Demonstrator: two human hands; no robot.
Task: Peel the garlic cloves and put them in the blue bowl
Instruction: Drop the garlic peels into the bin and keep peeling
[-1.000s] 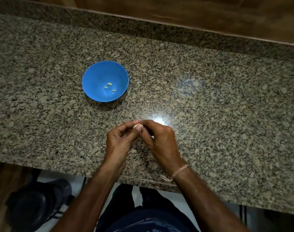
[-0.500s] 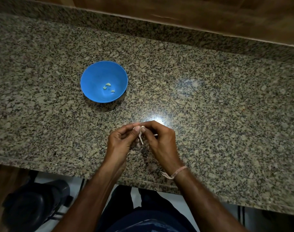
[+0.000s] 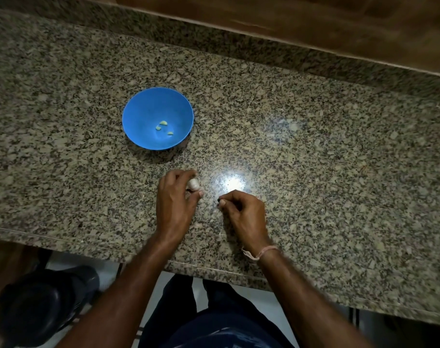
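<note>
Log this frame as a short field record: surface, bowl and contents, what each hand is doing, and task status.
surface: speckled granite counter
bowl: blue bowl, upright, beyond the left hand
bowl contents: three small pale garlic pieces
left hand: left hand pinches a whitish garlic clove between thumb and fingers
right hand: right hand fingers curled; whether it holds any skin cannot be told
hands: apart, not touching
task status: clove not yet in the bowl

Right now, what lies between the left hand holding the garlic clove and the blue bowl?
Only bare granite countertop shows between the left hand, which holds the garlic clove, and the blue bowl, in the head view.
</note>
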